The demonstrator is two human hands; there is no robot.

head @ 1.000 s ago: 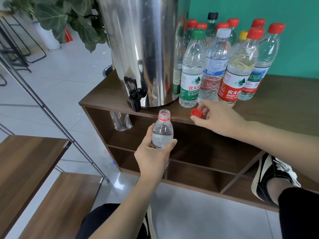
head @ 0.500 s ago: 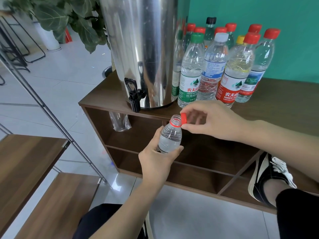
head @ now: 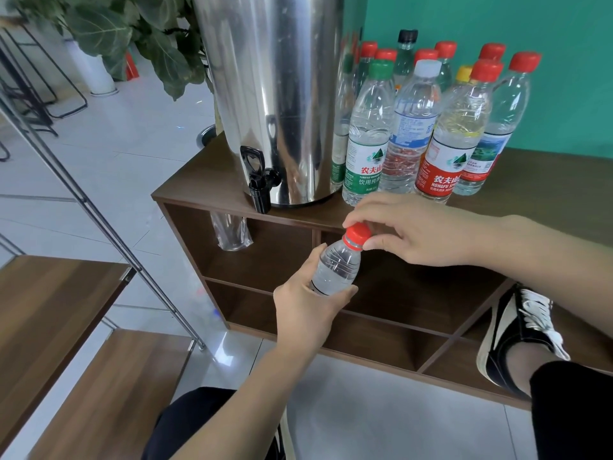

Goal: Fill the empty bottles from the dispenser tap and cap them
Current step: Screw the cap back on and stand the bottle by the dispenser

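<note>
A second ago my right hand pinched the red cap beside the cabinet top's front edge, apart from the open bottle. Now the cap sits on the bottle's neck, my right fingertips around it. My left hand has tilted the bottle's top rightward and carried it slightly right

The small clear bottle is filled with water and tilted, neck toward the upper right, in front of the desk edge. A red cap sits on its neck above a red collar ring. The steel dispenser stands upright on the desk; its black tap overhangs the front edge. The capped bottles stand upright in a cluster just beside the dispenser.
</note>
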